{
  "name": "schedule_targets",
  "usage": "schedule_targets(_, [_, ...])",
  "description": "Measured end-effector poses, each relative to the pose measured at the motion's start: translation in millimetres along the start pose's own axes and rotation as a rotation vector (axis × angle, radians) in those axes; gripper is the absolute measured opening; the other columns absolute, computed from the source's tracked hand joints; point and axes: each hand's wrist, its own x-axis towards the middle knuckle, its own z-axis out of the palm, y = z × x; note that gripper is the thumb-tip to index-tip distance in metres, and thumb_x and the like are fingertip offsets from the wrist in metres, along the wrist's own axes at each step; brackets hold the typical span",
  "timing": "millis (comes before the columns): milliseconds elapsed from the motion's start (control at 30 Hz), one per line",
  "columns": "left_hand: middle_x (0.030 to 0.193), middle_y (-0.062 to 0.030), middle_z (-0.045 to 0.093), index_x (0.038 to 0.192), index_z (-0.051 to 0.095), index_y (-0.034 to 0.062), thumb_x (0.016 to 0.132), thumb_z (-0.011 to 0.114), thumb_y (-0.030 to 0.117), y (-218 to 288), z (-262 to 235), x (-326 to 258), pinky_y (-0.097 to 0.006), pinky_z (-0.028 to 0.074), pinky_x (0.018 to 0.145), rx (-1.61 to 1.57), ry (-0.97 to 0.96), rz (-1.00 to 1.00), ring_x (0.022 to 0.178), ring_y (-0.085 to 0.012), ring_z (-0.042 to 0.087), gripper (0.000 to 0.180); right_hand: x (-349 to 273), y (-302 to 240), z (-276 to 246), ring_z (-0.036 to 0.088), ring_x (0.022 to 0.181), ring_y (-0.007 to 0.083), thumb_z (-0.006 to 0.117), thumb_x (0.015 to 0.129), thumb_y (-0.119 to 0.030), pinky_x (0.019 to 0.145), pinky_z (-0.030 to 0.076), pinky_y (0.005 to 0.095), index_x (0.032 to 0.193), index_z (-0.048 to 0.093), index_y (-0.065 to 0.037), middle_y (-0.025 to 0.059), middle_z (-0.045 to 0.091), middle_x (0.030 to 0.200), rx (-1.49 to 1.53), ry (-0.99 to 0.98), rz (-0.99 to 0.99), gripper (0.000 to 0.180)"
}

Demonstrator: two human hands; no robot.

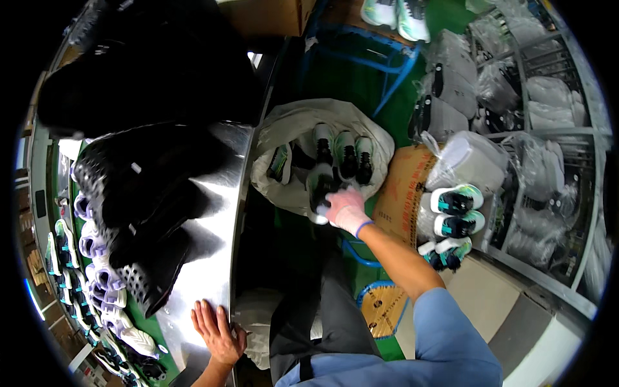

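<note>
My right hand [346,209], in a pale pink glove with a purple cuff, is closed on a dark sneaker [320,186] with a white sole. The hand is slightly blurred, and its fingers partly hide the shoe. That sneaker is at the near side of a white sack [379,138] whose mouth is spread wide. Inside the sack lie several more black, white and green sneakers [346,155]. My bare left hand [220,334] rests on the edge of a shiny metal table [209,258], its fingers stretched out, holding nothing.
Black perforated machine-like shapes [142,193] cover much of the table. Farther left stand rows of purple-and-white shoes [106,277]. A cardboard box [403,187] sits right of the sack, beside stacked sneakers [458,200] and a metal rack [525,129] of plastic-wrapped goods. A blue-framed stool [380,309] is near my legs.
</note>
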Motion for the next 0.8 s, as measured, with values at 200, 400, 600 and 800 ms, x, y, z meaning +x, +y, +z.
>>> schedule_targets(200, [0.155,-0.0441,0.029,0.157,0.031,-0.0028,0.078,0.060,0.023,-0.9,11.1,1.7,-0.074,0.022,0.116,0.051,0.007,0.013,0.144,-0.0634,0.029,0.088,140.2,-9.1,-2.6,0.063,0.115,0.0332,0.066,0.090,-0.045,0.095,0.047,0.0443,0.117,0.075,-0.019,0.0127,0.072,0.117,-0.099,0.082,-0.004,0.038])
schedule_targets(400, [0.152,-0.0414,0.035,0.150,0.040,-0.0044,0.089,0.066,0.023,-0.7,16.9,-13.3,-0.074,0.028,0.113,0.020,0.004,-0.037,0.140,-0.0650,0.032,0.072,212.4,-13.4,22.5,0.059,0.120,0.0350,0.067,0.094,-0.040,0.099,0.049,0.0460,0.120,0.074,-0.019,0.0135,0.068,0.121,-0.148,-0.010,0.021,0.035])
schedule_targets(600, [0.155,-0.0386,0.034,0.149,0.045,-0.0015,0.088,0.067,0.025,-4.3,21.7,-21.0,-0.073,0.025,0.116,-0.009,-0.067,-0.089,0.144,-0.0609,0.030,0.070,132.9,-30.6,29.4,0.071,0.104,0.0364,0.067,0.087,-0.030,0.091,0.057,0.0498,0.110,0.074,-0.008,0.0191,0.074,0.106,0.047,-0.054,-0.007,0.033])
schedule_targets(800, [0.156,-0.0388,0.033,0.145,0.048,-0.0032,0.070,0.068,0.029,-1.2,27.0,-18.1,-0.071,0.013,0.121,-0.020,-0.021,-0.056,0.148,-0.0570,0.026,0.083,-61.3,-7.1,23.8,0.062,0.121,0.0415,0.065,0.094,-0.043,0.104,0.049,0.0461,0.120,0.069,0.001,0.0276,0.068,0.125,0.606,-0.110,0.053,0.051])
